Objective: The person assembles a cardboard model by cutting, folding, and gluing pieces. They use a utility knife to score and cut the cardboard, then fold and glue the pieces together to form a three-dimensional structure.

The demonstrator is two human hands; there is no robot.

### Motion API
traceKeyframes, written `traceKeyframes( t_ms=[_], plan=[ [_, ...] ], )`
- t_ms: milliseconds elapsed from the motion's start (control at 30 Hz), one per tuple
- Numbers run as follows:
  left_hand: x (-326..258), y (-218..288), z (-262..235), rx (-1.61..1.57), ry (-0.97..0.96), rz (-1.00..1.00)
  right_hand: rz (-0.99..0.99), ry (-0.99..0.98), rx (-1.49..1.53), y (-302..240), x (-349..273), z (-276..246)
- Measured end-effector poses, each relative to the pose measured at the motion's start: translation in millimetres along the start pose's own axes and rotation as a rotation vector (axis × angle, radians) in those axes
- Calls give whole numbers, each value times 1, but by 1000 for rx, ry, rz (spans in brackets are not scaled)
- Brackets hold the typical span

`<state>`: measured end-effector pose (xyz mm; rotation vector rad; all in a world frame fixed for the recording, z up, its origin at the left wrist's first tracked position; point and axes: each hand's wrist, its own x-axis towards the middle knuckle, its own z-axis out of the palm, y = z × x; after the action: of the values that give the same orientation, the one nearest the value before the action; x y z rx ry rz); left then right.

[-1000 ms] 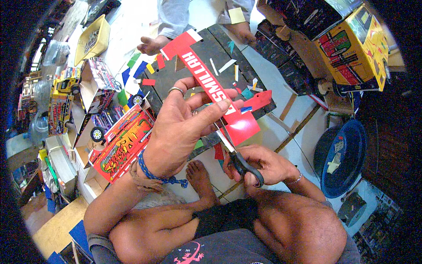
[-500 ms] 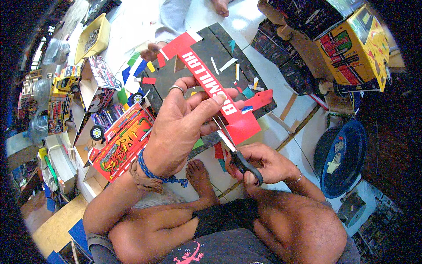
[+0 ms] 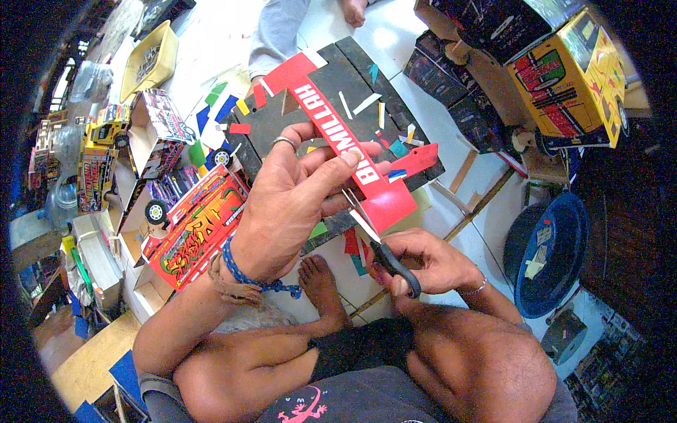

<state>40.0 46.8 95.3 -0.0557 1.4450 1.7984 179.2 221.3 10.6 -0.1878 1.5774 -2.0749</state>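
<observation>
A red strip with white lettering (image 3: 326, 121), wide at both ends, is pinched between the thumb and fingers of my left hand (image 3: 285, 183). My right hand (image 3: 430, 261) is closed around the black handles of a pair of scissors (image 3: 395, 266). The slim blades point up and to the left, along the lower left edge of the strip's near wide end. Just how far the blades are parted is hard to make out. Beneath the strip lies a dark board (image 3: 356, 74) strewn with coloured scraps, and a red pointed piece (image 3: 416, 161) rests on its right side.
A red toy truck body (image 3: 201, 229) and other toy trucks stand at the left. A yellow toy truck (image 3: 564, 84) is at the upper right, a blue basin (image 3: 553, 264) below it. A yellow tray (image 3: 149, 60) sits far left. Another person's leg (image 3: 276, 32) reaches in beyond the board.
The other person's hand or foot at the board's far left corner has drawn back mostly out of sight. My scissors have shifted only slightly at the strip's near end; my left hand looks still.
</observation>
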Motion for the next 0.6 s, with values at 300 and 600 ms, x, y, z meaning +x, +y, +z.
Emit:
traceKeyframes(
  t_ms=[300, 600],
  plan=[
    [1, -1, -2, -25, -5, 24, -36, -110, -69, 4, -1, 1],
    [4, 7, -18, 2, 100, 87, 38, 334, 111, -51, -25, -37]
  ],
)
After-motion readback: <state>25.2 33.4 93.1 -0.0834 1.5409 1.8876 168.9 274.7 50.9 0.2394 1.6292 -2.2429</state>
